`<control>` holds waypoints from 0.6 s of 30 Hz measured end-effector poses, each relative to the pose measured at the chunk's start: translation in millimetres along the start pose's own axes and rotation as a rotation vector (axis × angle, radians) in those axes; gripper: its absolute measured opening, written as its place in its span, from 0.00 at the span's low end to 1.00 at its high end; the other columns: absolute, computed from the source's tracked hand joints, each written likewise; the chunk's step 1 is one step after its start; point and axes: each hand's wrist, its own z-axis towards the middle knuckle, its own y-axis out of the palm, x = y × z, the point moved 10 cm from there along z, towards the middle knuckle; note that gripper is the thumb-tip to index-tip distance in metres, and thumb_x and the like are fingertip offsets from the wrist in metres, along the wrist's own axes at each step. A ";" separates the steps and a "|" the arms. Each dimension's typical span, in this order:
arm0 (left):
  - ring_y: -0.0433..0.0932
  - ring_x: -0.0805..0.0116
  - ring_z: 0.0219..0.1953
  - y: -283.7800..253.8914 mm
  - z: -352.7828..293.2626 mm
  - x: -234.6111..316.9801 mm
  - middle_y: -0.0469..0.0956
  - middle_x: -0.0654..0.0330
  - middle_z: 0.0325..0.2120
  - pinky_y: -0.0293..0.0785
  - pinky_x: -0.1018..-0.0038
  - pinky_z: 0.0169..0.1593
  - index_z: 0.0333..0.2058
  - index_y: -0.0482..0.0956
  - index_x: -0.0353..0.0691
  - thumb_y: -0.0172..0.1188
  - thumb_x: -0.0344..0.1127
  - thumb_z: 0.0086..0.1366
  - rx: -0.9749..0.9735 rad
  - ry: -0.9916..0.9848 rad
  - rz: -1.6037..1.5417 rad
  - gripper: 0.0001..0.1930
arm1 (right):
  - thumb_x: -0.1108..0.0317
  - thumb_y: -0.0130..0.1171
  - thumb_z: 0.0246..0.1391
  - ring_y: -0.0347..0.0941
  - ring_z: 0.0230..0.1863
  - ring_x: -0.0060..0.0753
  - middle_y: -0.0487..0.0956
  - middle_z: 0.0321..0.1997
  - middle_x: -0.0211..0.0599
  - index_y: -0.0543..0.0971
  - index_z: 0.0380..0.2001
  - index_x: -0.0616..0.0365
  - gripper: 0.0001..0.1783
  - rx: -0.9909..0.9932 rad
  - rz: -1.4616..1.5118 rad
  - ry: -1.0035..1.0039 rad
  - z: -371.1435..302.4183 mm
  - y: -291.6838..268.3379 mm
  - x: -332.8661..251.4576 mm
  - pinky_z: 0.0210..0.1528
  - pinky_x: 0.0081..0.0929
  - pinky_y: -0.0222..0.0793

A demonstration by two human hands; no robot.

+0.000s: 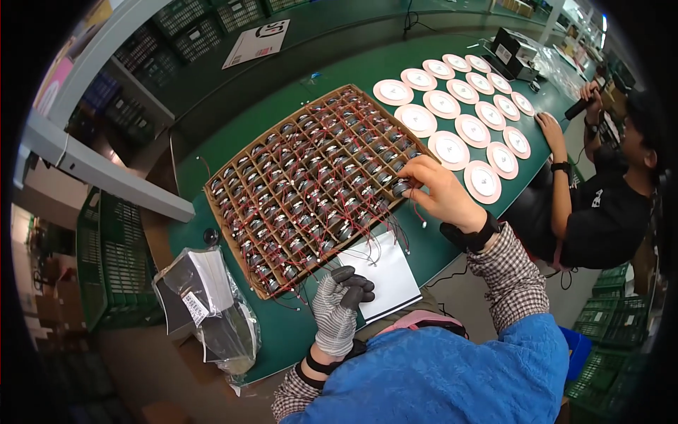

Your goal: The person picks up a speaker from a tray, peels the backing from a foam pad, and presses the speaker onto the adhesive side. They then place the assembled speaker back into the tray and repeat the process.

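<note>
My right hand (441, 191), bare, is at the near right corner of a divided cardboard box (244, 272). Its thumb and fingers pinch a small dark round wired part (401, 188), with a red lead and white plug hanging below. Similar round parts (304, 180) with red and black wires fill the box's compartments. My left hand (339, 314) wears a striped glove with dark grey fingertips. It hovers over a white sheet (388, 279) in front of the box, fingers loosely bent and apart, with nothing visible in them.
Several pink-rimmed white discs (482, 181) lie in rows at the right of the green table (339, 74). A plastic-wrapped pack (212, 304) stands at the near left, beside a small black round piece (210, 236). Another person (600, 198) sits at the right. Green crates (106, 254) stand left.
</note>
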 end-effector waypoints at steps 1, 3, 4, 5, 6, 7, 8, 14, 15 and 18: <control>0.76 0.62 0.35 -1.4 0.0 -2.7 0.74 0.54 0.32 0.76 0.72 0.34 0.45 0.66 0.34 0.55 0.30 0.58 0.019 -0.028 0.006 0.16 | 0.82 0.57 0.36 0.71 0.33 0.36 0.70 0.37 0.38 0.73 0.36 0.60 0.18 -0.023 -0.080 -0.054 1.1 2.7 -5.1 0.35 0.26 0.69; 0.76 0.62 0.34 -3.9 -0.4 -8.5 0.74 0.54 0.31 0.77 0.73 0.34 0.44 0.67 0.33 0.54 0.29 0.59 0.056 -0.085 0.020 0.15 | 0.82 0.57 0.35 0.71 0.34 0.37 0.70 0.37 0.38 0.73 0.36 0.60 0.18 -0.046 -0.161 -0.111 2.6 5.0 -10.0 0.35 0.27 0.69; 0.76 0.62 0.34 -3.7 -0.1 -8.5 0.74 0.54 0.31 0.77 0.73 0.34 0.44 0.67 0.33 0.54 0.29 0.59 0.058 -0.082 0.019 0.15 | 0.81 0.57 0.35 0.71 0.35 0.39 0.70 0.38 0.38 0.73 0.36 0.60 0.18 -0.087 -0.214 -0.122 3.3 8.6 -10.1 0.36 0.28 0.69; 0.76 0.62 0.34 -3.6 0.1 -9.7 0.74 0.54 0.31 0.77 0.72 0.34 0.44 0.67 0.33 0.54 0.30 0.59 0.060 -0.089 0.027 0.15 | 0.81 0.57 0.35 0.71 0.36 0.40 0.70 0.38 0.38 0.73 0.36 0.60 0.18 -0.127 -0.268 -0.133 3.6 12.1 -9.7 0.36 0.29 0.69; 0.76 0.62 0.34 -3.6 0.3 -11.1 0.74 0.53 0.31 0.77 0.72 0.34 0.44 0.67 0.33 0.55 0.30 0.59 0.061 -0.098 0.035 0.15 | 0.80 0.56 0.35 0.70 0.37 0.42 0.70 0.38 0.39 0.72 0.36 0.60 0.19 -0.166 -0.322 -0.142 3.6 15.8 -8.7 0.37 0.30 0.69; 0.76 0.62 0.34 -3.5 0.4 -12.6 0.74 0.53 0.31 0.77 0.72 0.34 0.44 0.67 0.32 0.55 0.30 0.59 0.063 -0.107 0.043 0.15 | 0.80 0.56 0.35 0.70 0.37 0.42 0.70 0.38 0.39 0.72 0.36 0.60 0.19 -0.168 -0.322 -0.143 4.6 15.6 -7.8 0.37 0.30 0.69; 0.76 0.62 0.34 -3.3 1.0 -13.3 0.74 0.53 0.31 0.77 0.72 0.34 0.44 0.67 0.32 0.55 0.30 0.59 0.063 -0.107 0.042 0.15 | 0.80 0.56 0.35 0.70 0.37 0.42 0.70 0.38 0.39 0.72 0.37 0.59 0.19 -0.206 -0.350 -0.135 5.2 19.3 -5.0 0.37 0.31 0.69; 0.76 0.63 0.33 -1.2 5.2 -17.8 0.74 0.54 0.31 0.77 0.73 0.33 0.44 0.67 0.32 0.54 0.30 0.59 0.063 -0.145 0.063 0.15 | 0.78 0.55 0.36 0.71 0.37 0.40 0.71 0.39 0.39 0.74 0.36 0.60 0.17 -0.317 -0.543 -0.297 -1.7 34.8 -11.1 0.36 0.31 0.69; 0.76 0.63 0.33 -1.7 5.6 -18.5 0.74 0.54 0.31 0.77 0.73 0.33 0.44 0.67 0.32 0.54 0.30 0.59 0.066 -0.151 0.069 0.15 | 0.78 0.55 0.36 0.71 0.37 0.40 0.71 0.39 0.39 0.74 0.36 0.60 0.17 -0.320 -0.548 -0.294 -1.8 32.3 -10.0 0.36 0.31 0.69; 0.76 0.63 0.32 -3.2 5.2 -17.9 0.74 0.54 0.31 0.77 0.73 0.33 0.43 0.67 0.31 0.54 0.29 0.59 0.064 -0.155 0.063 0.14 | 0.75 0.56 0.37 0.72 0.33 0.38 0.73 0.37 0.40 0.75 0.32 0.63 0.13 -0.156 -0.220 -0.245 8.6 1.8 -11.0 0.33 0.29 0.69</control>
